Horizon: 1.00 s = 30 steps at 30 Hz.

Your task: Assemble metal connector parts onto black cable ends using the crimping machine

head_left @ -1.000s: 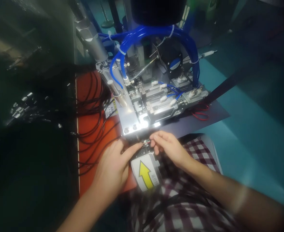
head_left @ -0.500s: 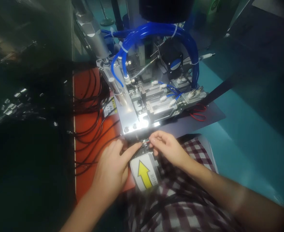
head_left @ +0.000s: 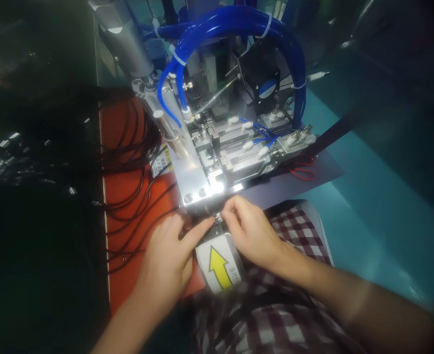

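Observation:
My left hand (head_left: 168,255) lies at the front edge of a metal machine (head_left: 198,179). Its thumb stretches right until the tip touches a small shiny fixture (head_left: 218,217), while the other fingers are spread away from the thumb, their tips partly hidden by the machine's edge. Against the fixture's right side, my right hand (head_left: 252,231) pinches thumb and forefinger together; whatever sits between them is too small and covered to name. Just below the fixture is a white label with a yellow arrow (head_left: 219,268) on a rounded cover.
Thick blue air hoses (head_left: 239,22) arch over the machine. Black cables (head_left: 138,196) run across an orange-red board (head_left: 124,280) at left. A red wire loop (head_left: 301,172) lies at right. Plaid cloth (head_left: 294,226) covers my lap.
My right hand has shifted slightly left and its fingers have closed in nearer the fixture. My left thumb stays at the fixture. The whole view has shifted a little.

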### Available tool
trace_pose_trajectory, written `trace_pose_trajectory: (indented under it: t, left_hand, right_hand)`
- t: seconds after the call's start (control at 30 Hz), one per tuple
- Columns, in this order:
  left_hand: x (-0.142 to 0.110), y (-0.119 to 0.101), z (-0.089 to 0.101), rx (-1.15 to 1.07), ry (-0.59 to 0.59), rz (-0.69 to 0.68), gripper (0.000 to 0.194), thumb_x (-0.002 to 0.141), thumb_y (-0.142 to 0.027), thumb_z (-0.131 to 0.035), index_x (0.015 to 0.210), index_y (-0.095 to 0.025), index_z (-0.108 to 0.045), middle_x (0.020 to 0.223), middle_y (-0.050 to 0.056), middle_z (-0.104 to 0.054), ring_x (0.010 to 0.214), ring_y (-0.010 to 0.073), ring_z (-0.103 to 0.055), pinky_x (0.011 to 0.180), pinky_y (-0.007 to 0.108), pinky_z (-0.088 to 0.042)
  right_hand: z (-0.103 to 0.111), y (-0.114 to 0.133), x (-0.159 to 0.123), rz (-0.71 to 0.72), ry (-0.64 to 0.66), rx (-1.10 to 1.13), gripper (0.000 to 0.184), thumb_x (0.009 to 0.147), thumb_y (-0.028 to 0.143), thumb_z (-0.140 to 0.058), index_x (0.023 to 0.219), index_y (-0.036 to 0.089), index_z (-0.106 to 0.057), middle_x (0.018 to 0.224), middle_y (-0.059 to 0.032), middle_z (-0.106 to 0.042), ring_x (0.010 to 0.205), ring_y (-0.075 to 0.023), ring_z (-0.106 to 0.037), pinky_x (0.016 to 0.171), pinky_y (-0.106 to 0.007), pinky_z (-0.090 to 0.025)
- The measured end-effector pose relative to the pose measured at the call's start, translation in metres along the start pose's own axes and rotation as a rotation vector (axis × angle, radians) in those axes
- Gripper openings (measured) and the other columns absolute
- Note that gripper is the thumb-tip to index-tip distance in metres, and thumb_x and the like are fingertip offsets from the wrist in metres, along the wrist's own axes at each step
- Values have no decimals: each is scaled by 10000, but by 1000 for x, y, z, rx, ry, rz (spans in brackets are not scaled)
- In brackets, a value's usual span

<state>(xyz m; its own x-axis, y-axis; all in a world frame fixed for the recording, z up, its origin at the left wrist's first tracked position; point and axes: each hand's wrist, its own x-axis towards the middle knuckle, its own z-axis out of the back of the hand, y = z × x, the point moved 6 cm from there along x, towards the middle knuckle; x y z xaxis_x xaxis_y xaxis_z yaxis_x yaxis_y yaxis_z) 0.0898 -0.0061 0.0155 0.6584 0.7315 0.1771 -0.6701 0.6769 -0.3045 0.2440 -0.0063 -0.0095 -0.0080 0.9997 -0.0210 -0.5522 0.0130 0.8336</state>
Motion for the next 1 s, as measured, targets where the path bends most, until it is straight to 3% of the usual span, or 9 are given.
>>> trace_pose_trajectory:
  t: [0.2,0.3,0.4,0.57,0.73,0.83,1.0]
  left_hand:
    - [-4,2,-5,8,-28,-12,431,913,-72,-363,1243,-227,-594,971,85,-520,861,209,-495,709,340,-449]
    - [-6,3,-8,25,-57,8,435,921,-83,-347,1244,-239,-593,950,78,-518,837,209,-481,692,341,-430]
    - [-5,2,-9,50,-56,11,441,915,-75,-343,1234,-229,-605,952,87,-524,836,217,-484,681,346,-425]
    - [-2,0,-5,38,-7,3,440,895,-59,-369,1229,-221,-604,927,82,-537,814,206,-502,672,337,-451]
    - [-5,7,5,-120,-97,55,319,910,-60,-420,1167,-188,-560,949,54,-570,901,180,-558,787,308,-490]
    - [-11,9,10,-106,-153,74,214,899,-54,-492,1061,-175,-562,1004,45,-578,959,156,-565,869,266,-472]
    - [-15,7,12,-54,-132,59,242,881,-19,-516,1057,-173,-577,1020,43,-582,969,148,-563,898,261,-462]
  right_hand:
    - [-2,-5,2,-102,8,109,157,915,216,-448,760,219,-468,721,-7,-574,670,-163,-547,628,-293,-403]
    - [-8,-17,3,-248,131,345,153,915,283,-481,784,207,-502,640,29,-543,588,-139,-552,594,-276,-425]
    - [-12,-23,1,-330,230,527,197,906,373,-512,832,190,-523,700,33,-551,565,-120,-571,585,-272,-446]
    - [-15,-23,0,-302,184,586,238,897,397,-524,770,199,-488,631,66,-490,515,-94,-508,527,-242,-400]
    - [-18,-23,3,-294,184,681,211,876,360,-550,757,198,-488,631,68,-489,488,-74,-439,506,-225,-388]
    - [-14,-28,2,-301,177,699,219,887,365,-525,756,190,-511,653,49,-527,490,-73,-435,512,-228,-383]
    - [-8,-29,-1,-305,153,658,205,899,342,-508,766,187,-520,679,40,-545,505,-75,-452,529,-229,-400]
